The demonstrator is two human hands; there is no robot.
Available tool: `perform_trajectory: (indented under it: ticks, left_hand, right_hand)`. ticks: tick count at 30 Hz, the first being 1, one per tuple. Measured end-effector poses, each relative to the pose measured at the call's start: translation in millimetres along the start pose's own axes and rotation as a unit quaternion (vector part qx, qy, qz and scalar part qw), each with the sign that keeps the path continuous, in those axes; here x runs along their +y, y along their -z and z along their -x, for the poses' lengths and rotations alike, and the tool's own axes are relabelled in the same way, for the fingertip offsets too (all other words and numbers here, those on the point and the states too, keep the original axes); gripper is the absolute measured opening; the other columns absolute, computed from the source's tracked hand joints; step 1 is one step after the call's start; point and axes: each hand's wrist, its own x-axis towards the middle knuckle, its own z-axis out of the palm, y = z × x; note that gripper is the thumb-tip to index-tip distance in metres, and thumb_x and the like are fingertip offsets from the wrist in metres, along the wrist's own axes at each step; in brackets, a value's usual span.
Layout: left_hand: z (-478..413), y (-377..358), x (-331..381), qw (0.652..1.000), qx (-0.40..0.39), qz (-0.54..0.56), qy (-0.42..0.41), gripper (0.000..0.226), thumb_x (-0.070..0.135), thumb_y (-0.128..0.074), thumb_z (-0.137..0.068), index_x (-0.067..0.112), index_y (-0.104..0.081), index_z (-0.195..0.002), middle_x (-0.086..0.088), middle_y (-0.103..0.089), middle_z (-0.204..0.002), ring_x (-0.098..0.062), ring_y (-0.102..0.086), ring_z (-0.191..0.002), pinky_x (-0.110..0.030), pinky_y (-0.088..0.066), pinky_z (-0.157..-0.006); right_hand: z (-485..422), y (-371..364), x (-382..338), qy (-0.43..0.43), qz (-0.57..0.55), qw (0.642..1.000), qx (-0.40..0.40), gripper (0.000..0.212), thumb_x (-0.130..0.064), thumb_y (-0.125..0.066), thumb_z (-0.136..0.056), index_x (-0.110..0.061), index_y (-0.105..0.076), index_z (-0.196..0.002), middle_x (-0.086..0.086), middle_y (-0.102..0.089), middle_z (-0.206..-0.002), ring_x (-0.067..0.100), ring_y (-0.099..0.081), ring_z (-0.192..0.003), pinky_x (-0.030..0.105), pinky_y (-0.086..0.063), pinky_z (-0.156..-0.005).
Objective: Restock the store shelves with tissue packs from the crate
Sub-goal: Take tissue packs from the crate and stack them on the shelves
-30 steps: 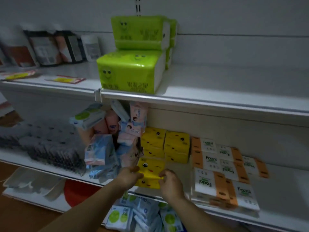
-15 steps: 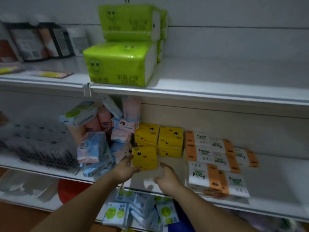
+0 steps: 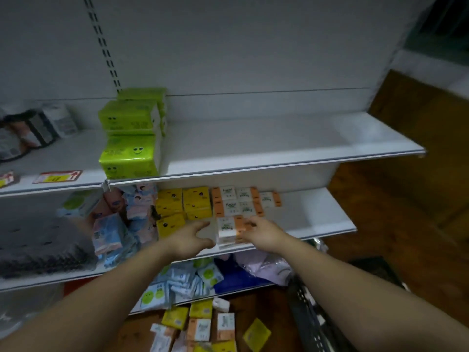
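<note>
- Both hands have left the yellow pack [image 3: 170, 224], which now stands alone at the near edge of the middle shelf [image 3: 317, 219], and have shifted right to the orange-and-white pack [image 3: 225, 227].
- That pack tops a small stack at the shelf's near edge, right of the yellow one, between the two hands.
- Left hand [image 3: 189, 238]: released, fingers spread, just beside the stack's left side.
- Right hand [image 3: 265, 233]: fingers reach over the pack's orange right end and touch it; blur hides whether they grip.
- Green packs [image 3: 129, 153] are stacked at the left of the upper shelf [image 3: 253, 148].
- Loose packs [image 3: 200, 326] lie low and near, left of a black crate [image 3: 307, 316].
</note>
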Motion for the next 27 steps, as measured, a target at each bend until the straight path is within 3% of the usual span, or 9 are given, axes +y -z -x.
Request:
perform_trajectory:
  ticks: [2, 6, 10, 14, 21, 25, 27]
  left_hand:
    - [15.1, -8.9, 32.8, 1.0, -0.005, -0.016, -0.025, 0.064, 0.029, -0.056, -0.092, 0.02, -0.025, -0.148, -0.002, -0.024, -0.154, -0.019, -0.026, -0.14, -0.025, -0.024, -0.11]
    - [34.3, -39.1, 95.7, 0.996, -0.023, -0.067, -0.06, 0.068, 0.034, -0.06, -0.087, 0.022, -0.029, -0.146, -0.004, -0.032, -0.151, -0.021, -0.035, -0.136, -0.027, -0.029, -0.108]
    - [50.2, -91.7, 171.7, 0.988, -0.039, -0.109, -0.106, 0.07, 0.037, -0.06, -0.087, 0.021, -0.027, -0.147, -0.008, -0.039, -0.147, -0.024, -0.046, -0.127, -0.028, -0.036, -0.104]
    - [68.2, -158.3, 244.0, 0.979, -0.065, -0.124, -0.151, 0.068, 0.035, -0.059, -0.089, 0.022, -0.026, -0.147, -0.007, -0.032, -0.151, -0.023, -0.04, -0.132, -0.027, -0.033, -0.105]
    - [89.5, -258.2, 327.7, 0.965, -0.109, -0.14, -0.194, 0.066, 0.03, -0.058, -0.09, 0.018, -0.026, -0.147, -0.006, -0.032, -0.151, -0.022, -0.036, -0.135, -0.028, -0.028, -0.109]
    - [81.3, -279.6, 353.3, 0.956, -0.116, -0.168, -0.212, 0.067, 0.029, -0.058, -0.09, 0.017, -0.025, -0.148, -0.004, -0.026, -0.154, -0.019, -0.029, -0.14, -0.025, -0.022, -0.111]
    - [69.1, -282.6, 361.4, 0.952, -0.122, -0.181, -0.216, 0.068, 0.032, -0.058, -0.09, 0.018, -0.025, -0.147, -0.004, -0.024, -0.155, -0.019, -0.026, -0.141, -0.028, -0.021, -0.113]
  right_hand:
    - [36.4, 31.3, 13.7, -0.019, 0.022, 0.999, 0.026, 0.046, -0.027, -0.058, -0.091, -0.018, -0.048, -0.135, 0.003, -0.053, -0.136, 0.02, -0.053, -0.117, 0.019, -0.038, -0.084]
    - [107.6, 87.1, 58.3, -0.07, 0.053, 0.994, 0.071, 0.054, -0.031, -0.06, -0.09, -0.014, -0.043, -0.139, 0.009, -0.049, -0.139, 0.025, -0.052, -0.119, 0.027, -0.044, -0.09]
    - [182.2, 136.6, 114.0, -0.102, 0.079, 0.986, 0.109, 0.053, -0.029, -0.059, -0.09, -0.011, -0.044, -0.138, 0.011, -0.052, -0.136, 0.023, -0.056, -0.11, 0.02, -0.039, -0.075]
    - [252.5, 179.3, 172.6, -0.126, 0.104, 0.978, 0.132, 0.055, -0.037, -0.057, -0.092, -0.014, -0.042, -0.14, 0.008, -0.044, -0.144, 0.024, -0.047, -0.126, 0.026, -0.04, -0.094]
    - [336.7, 229.3, 251.3, -0.159, 0.105, 0.972, 0.135, 0.058, -0.038, -0.053, -0.095, -0.019, -0.033, -0.145, 0.005, -0.036, -0.149, 0.026, -0.05, -0.118, 0.027, -0.045, -0.083]
    - [347.9, 251.8, 272.5, -0.159, 0.105, 0.968, 0.163, 0.054, -0.037, -0.055, -0.093, -0.018, -0.039, -0.141, 0.004, -0.042, -0.146, 0.024, -0.046, -0.126, 0.033, -0.042, -0.099]
    - [344.3, 259.8, 278.6, -0.163, 0.096, 0.966, 0.175, 0.053, -0.037, -0.056, -0.092, -0.02, -0.041, -0.14, 0.004, -0.043, -0.144, 0.024, -0.046, -0.126, 0.034, -0.042, -0.1]
